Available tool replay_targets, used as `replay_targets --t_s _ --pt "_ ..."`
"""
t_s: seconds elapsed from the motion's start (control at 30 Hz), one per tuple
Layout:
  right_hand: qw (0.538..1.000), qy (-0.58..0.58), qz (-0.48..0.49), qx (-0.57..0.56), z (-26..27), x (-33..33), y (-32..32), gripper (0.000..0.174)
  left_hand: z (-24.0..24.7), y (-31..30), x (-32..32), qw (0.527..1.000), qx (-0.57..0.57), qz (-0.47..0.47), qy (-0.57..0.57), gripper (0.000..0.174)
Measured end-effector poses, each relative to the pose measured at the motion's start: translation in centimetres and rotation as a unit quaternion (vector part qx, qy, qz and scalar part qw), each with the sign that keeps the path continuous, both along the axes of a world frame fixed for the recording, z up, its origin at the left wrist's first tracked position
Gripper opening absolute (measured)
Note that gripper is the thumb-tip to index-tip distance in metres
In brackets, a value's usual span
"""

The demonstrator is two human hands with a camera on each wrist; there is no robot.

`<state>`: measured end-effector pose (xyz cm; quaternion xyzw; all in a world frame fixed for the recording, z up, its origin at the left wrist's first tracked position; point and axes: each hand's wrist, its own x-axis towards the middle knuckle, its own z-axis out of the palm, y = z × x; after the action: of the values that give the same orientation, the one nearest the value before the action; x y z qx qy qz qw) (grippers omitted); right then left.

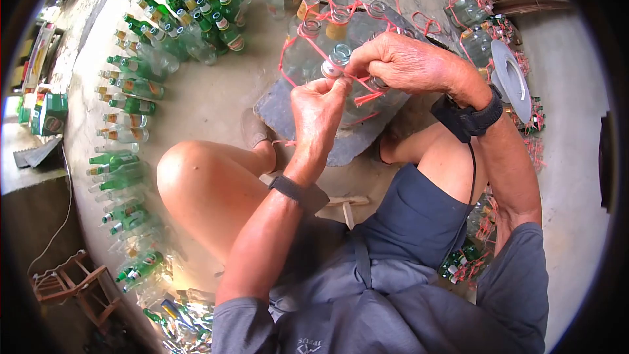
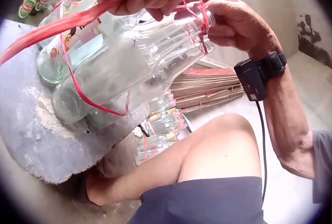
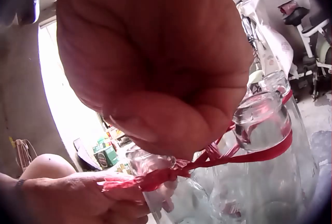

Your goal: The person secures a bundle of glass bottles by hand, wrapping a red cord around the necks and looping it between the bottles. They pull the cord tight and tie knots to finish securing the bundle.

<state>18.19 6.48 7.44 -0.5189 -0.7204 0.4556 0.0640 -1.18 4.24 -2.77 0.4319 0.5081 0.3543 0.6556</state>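
Observation:
A bundle of clear glass bottles (image 2: pixel 111 68) stands on a grey slab (image 1: pixel 278 108) between the person's knees. Red plastic twine (image 3: pixel 254 157) loops round the necks and lower down round the bodies. At the near side of the bundle, the left hand (image 1: pixel 318 108) pinches the twine between thumb and fingers; a loose tail hangs from it in the left wrist view. Just beside it, close over the bottle mouths, the right hand (image 1: pixel 406 62) grips twine with curled fingers. Its palm covers much of the right wrist view and hides the pinch.
Many green bottles (image 1: pixel 196 6) and clear ones stand along the floor on the left. More tied bundles (image 1: pixel 475 42) line the right side, with a pale hat (image 1: pixel 511 82) over some. A wooden stool (image 1: pixel 72 285) is at lower left. The person's knees flank the slab.

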Motion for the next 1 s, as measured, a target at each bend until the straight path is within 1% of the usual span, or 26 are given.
replay_targets --t_s 0.03,0.1,0.23,0.33,0.4,0.43,0.47,0.5,0.53,0.6,0.73,0.8,0.9,1.0 --pt "1.000 -0.001 0.001 -0.002 0.3 0.0 0.1 0.036 0.1 -0.1 0.1 1.000 0.008 0.012 0.008 0.028" --pt "0.994 -0.003 -0.028 -0.107 1.5 0.0 0.1 0.039 0.0 -0.2 0.3 0.999 0.015 0.023 0.016 0.028" --pt "0.993 -0.006 -0.028 -0.111 1.6 -0.2 0.2 0.041 -0.5 -0.2 0.5 0.999 0.020 0.035 0.023 0.029" --pt "0.992 -0.038 -0.010 -0.118 2.1 -0.7 0.4 0.041 -0.7 -0.2 0.6 0.999 0.022 0.034 0.029 0.029" --pt "0.990 -0.107 0.008 -0.096 3.0 -1.3 0.3 0.033 -0.6 -0.3 0.7 0.999 0.020 0.034 0.028 0.029" --pt "0.989 -0.108 0.008 -0.096 2.2 -0.9 0.3 0.033 -0.5 -0.3 0.7 0.999 0.024 0.032 0.035 0.030" --pt "0.985 -0.143 0.085 0.052 0.7 0.0 0.3 0.028 -0.4 -0.3 0.7 0.998 0.027 0.030 0.042 0.031" --pt "0.951 -0.174 0.159 0.198 0.6 -0.2 0.3 0.023 -0.4 -0.3 0.7 0.998 0.027 0.030 0.041 0.031" --pt "0.951 -0.175 0.159 0.198 0.7 -0.4 0.1 0.023 -0.5 -0.3 0.7 0.999 0.021 0.027 0.039 0.033" --pt "0.955 -0.214 0.119 0.170 1.6 -1.0 -0.4 0.017 -0.5 -0.2 0.7 0.999 0.016 0.024 0.037 0.035" --pt "0.937 -0.244 0.148 0.203 2.5 -1.4 -0.2 0.017 -0.4 -0.1 0.4 0.999 0.019 0.009 0.041 0.039" --pt "0.940 -0.263 0.139 0.166 3.0 -1.6 0.1 0.016 -0.4 -0.1 0.3 0.999 0.020 0.004 0.040 0.040" --pt "0.927 -0.293 0.153 0.180 4.0 -2.2 0.2 0.016 -0.3 -0.2 0.3 0.999 0.031 0.000 0.036 0.040" --pt "0.931 -0.291 0.157 0.157 4.7 -2.4 0.7 0.017 -0.2 -0.3 0.3 0.999 0.036 -0.005 0.033 0.041"
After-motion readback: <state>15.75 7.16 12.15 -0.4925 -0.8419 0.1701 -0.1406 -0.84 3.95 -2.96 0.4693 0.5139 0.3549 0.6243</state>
